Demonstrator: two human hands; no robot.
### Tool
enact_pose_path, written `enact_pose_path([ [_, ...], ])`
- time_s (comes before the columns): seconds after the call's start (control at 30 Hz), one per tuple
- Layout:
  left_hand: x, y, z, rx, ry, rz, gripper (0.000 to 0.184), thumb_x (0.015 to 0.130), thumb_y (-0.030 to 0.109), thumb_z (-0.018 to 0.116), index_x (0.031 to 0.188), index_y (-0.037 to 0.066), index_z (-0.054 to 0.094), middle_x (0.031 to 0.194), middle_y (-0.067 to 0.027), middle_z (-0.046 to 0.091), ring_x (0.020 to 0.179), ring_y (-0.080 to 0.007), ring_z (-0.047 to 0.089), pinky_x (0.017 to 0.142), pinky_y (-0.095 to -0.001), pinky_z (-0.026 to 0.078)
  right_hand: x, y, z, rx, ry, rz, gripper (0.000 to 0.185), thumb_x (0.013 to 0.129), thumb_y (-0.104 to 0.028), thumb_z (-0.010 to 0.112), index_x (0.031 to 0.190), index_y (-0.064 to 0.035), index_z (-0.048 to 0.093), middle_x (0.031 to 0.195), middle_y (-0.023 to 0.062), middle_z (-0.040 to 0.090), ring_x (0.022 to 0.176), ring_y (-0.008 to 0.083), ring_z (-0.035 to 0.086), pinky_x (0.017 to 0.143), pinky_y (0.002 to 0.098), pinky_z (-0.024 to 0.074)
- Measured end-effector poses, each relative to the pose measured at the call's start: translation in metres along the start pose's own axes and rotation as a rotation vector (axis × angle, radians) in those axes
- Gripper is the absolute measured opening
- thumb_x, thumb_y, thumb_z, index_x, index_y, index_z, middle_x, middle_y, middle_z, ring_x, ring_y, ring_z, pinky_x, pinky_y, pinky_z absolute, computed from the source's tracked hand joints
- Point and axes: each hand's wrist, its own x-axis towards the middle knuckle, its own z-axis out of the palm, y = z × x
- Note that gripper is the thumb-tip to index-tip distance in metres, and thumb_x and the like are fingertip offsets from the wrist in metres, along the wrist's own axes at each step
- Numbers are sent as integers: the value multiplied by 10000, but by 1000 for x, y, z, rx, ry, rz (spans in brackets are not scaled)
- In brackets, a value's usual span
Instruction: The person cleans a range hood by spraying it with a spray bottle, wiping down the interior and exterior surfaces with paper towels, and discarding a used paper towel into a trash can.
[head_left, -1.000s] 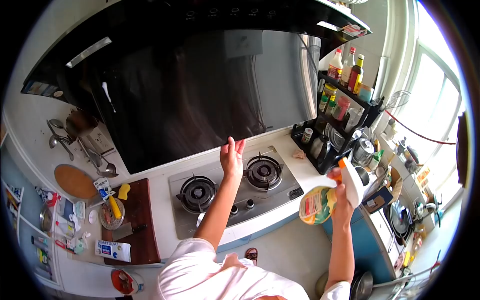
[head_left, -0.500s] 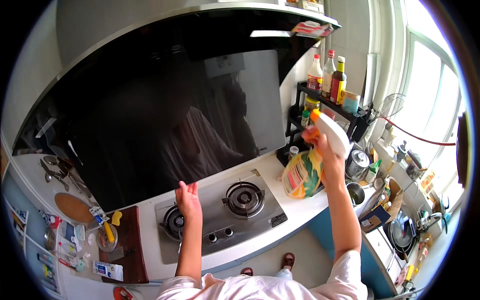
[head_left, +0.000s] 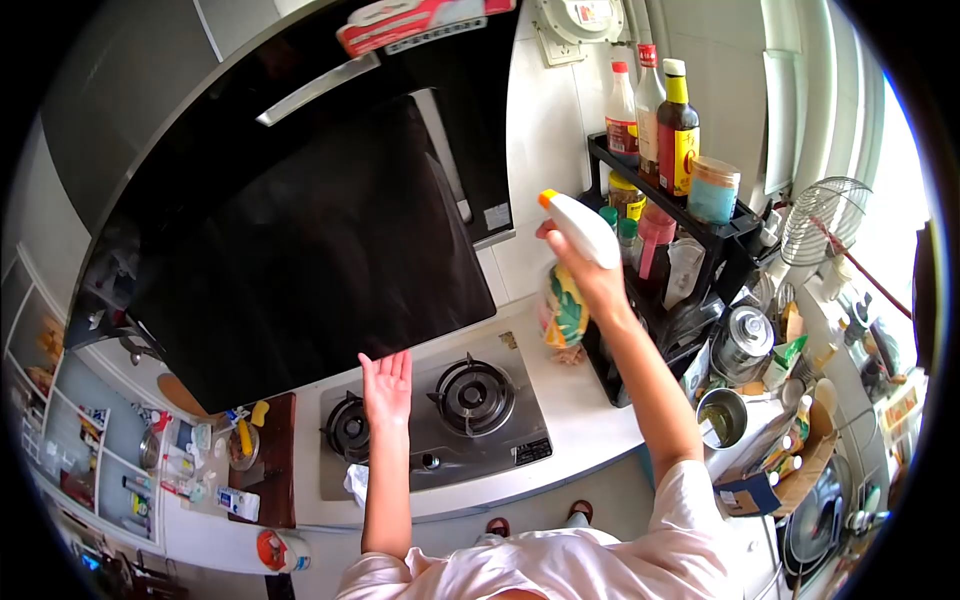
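Spray bottle [head_left: 567, 308] gripped in the right hand [head_left: 590, 278], left hand [head_left: 387, 392] flat.
The left hand, palm up, thumb apart from straight fingers, is above the stove [head_left: 480, 451], fingertips at the hood panel's [head_left: 320, 265] lower edge; I cannot tell whether they touch. Right fingers wrap the bottle's neck, holding it above the counter [head_left: 602, 428], nozzle toward the panel, near the rack [head_left: 735, 238].

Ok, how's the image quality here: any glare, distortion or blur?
Head view: the window burns out to white at right; fisheye distortion bows the counter and leaves black corners; the dark hood panel shows little detail; the spray bottle looks slightly blurred.
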Motion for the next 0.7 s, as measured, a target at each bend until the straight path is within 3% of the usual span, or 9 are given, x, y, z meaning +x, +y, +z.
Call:
enact_pose_path([
  [0.17, -10, 3, 25, -2, 209, 17, 441, 894, 422, 586, 1127, 49, 565, 1152, -63, 600, 1095, -196, 529, 1016, -345, 391, 7, 49, 20, 164, -40, 98, 268, 810, -175, 740, 1006, -25, 635, 870, 8, 629, 827, 91, 578, 771, 248, 466],
  [0.4, -10, -1, 13, 63, 227, 55, 386, 884, 396, 612, 1114, 86, 589, 1128, -19, 607, 1063, -157, 532, 953, -321, 408, 22, 92, 74, 308, -19, -43, 188, 813, -120, 727, 932, -36, 609, 818, 0, 607, 772, 73, 561, 711, 240, 459],
  [0.6, -14, -1, 28, 70, 307, 62, 303, 894, 387, 599, 1018, 110, 605, 1019, -3, 614, 1019, -154, 532, 941, -329, 414, 30, 122, 92, 444, 31, -10, 209, 805, -112, 728, 945, -32, 595, 825, 10, 605, 765, 89, 565, 709, 241, 455],
  [0.63, -15, 1, 31, 69, 279, 40, 287, 897, 386, 594, 969, 109, 615, 1005, -7, 625, 997, -154, 543, 929, -328, 421, 32, 123, 92, 439, 29, -12, 223, 790, -109, 737, 936, -21, 593, 816, 29, 586, 761, 127, 558, 697, 265, 451],
  [0.7, -15, -2, 42, 92, 364, 69, 287, 899, 392, 588, 881, 109, 629, 961, -7, 644, 962, -153, 561, 921, -328, 428, 34, 135, 88, 302, -72, -50, 300, 806, -78, 715, 1074, -10, 598, 906, 32, 618, 861, 112, 580, 779, 252, 462],
])
